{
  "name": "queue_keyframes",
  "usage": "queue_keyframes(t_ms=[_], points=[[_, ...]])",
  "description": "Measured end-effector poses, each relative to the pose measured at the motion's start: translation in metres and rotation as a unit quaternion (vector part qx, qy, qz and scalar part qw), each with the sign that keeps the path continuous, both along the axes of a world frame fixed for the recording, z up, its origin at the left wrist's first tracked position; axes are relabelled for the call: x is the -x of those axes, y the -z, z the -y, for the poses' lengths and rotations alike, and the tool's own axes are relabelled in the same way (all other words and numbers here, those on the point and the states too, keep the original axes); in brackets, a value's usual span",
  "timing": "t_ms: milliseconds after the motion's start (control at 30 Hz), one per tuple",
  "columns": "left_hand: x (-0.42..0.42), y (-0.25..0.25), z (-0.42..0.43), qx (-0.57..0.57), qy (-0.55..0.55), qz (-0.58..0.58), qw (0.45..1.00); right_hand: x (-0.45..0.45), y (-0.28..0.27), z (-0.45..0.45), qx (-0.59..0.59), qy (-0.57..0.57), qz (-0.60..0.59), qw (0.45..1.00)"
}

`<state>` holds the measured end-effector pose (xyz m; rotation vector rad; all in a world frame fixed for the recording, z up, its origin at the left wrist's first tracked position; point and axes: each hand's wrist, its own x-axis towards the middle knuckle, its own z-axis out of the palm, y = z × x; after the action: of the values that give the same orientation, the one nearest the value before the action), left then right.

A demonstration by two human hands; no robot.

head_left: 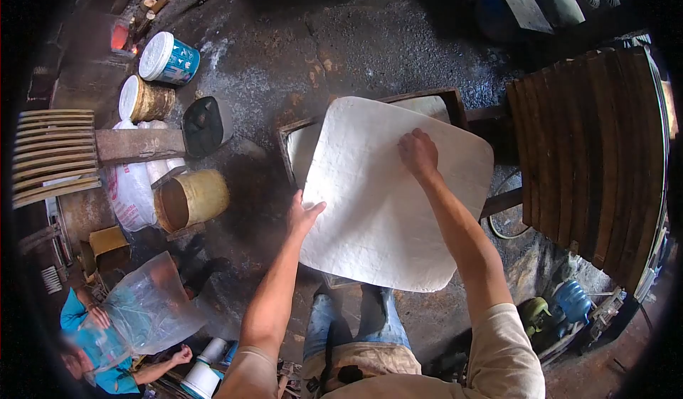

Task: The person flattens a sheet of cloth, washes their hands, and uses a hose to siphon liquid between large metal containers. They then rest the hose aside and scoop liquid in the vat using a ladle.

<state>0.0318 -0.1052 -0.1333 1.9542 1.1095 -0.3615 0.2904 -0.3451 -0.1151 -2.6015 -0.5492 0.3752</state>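
Note:
A large white, squarish sheet (384,221) with rounded corners lies tilted in front of me, of a material I cannot make out. My left hand (304,214) grips its left edge, thumb on top and the other fingers mostly hidden below. On the upper right of the sheet rests my right hand (419,153), its fingers curled in. Whether anything is in those fingers is hidden. Beneath the sheet, a wooden-edged frame (287,160) shows at the upper left and upper right, with more white material (425,107) inside it.
A stack of dark boards (583,157) stands on the right. Buckets (169,58), a cut-open yellowish container (203,198) and a slatted rack (57,153) are on the left. At the lower left, a person in a blue shirt (107,335) is beside clear plastic (153,303).

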Motion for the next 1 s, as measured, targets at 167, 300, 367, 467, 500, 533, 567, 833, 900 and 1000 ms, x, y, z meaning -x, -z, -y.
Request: queue_keyframes(t_ms=[167,300,367,467,500,533,567,833,900,1000], points=[[0.004,0.006,0.004,0.052,-0.033,0.023,0.998,0.002,0.002,0.002,0.061,-0.038,0.015,0.997],[0.006,0.000,0.006,0.039,-0.022,0.022,0.999,0.007,0.011,0.003,0.047,0.001,0.008,0.999],[0.001,-0.011,0.007,0.020,-0.007,-0.002,1.000,0.010,0.013,0.010,-0.013,0.015,0.003,1.000],[0.012,0.016,0.002,0.004,-0.010,0.030,0.999,0.008,0.010,0.008,-0.003,0.004,-0.006,1.000],[0.012,0.014,0.003,0.004,-0.008,0.029,1.000,0.009,0.010,0.007,-0.003,0.005,-0.006,1.000],[0.011,0.011,0.003,0.017,-0.009,0.022,1.000,0.008,0.010,0.005,0.008,0.009,-0.004,1.000],[0.010,0.008,0.005,0.030,-0.011,0.015,0.999,0.007,0.010,0.004,0.018,0.013,-0.002,1.000],[0.016,0.007,0.005,0.054,-0.033,0.039,0.997,0.003,0.022,0.002,0.012,0.009,0.025,1.000],[0.023,0.011,0.006,0.043,-0.035,0.056,0.997,0.002,0.023,0.001,0.011,0.008,0.023,1.000],[0.031,-0.011,0.015,0.005,-0.061,0.080,0.995,0.004,0.027,0.001,0.036,-0.025,0.044,0.998]])
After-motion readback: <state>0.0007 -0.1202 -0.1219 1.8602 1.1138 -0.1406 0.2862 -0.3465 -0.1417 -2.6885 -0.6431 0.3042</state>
